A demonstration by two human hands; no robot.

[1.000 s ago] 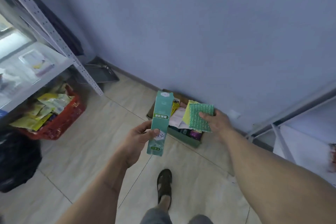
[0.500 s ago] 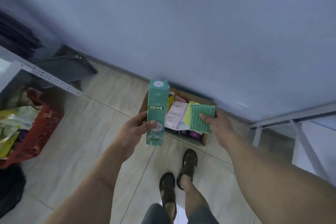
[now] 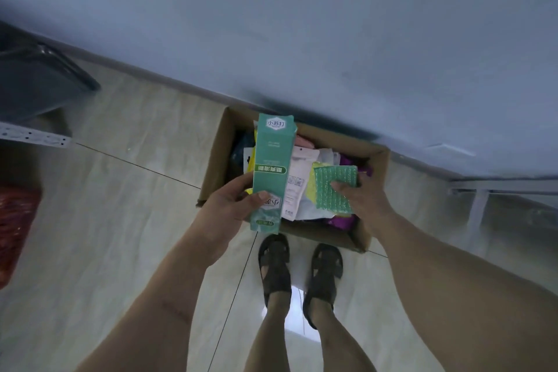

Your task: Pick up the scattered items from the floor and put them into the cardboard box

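Both loads over the cardboard box (image 3: pixel 373 196), nearly full.
My left hand (image 3: pixel 225 207) grips the green carton (image 3: pixel 271 172), my right hand (image 3: pixel 360 195) pinches the scouring pad (image 3: pixel 333 189); dropped on that heap, either could slide out onto the floor (image 3: pixel 120 220).

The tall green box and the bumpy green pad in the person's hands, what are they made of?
The tall green box, gripped by the left hand, looks like thin printed card: flat panels, sharp folds, a slightly crumpled top. The green pad in the right hand seems a knobbly scouring fabric on yellow sponge, though blur leaves that uncertain.
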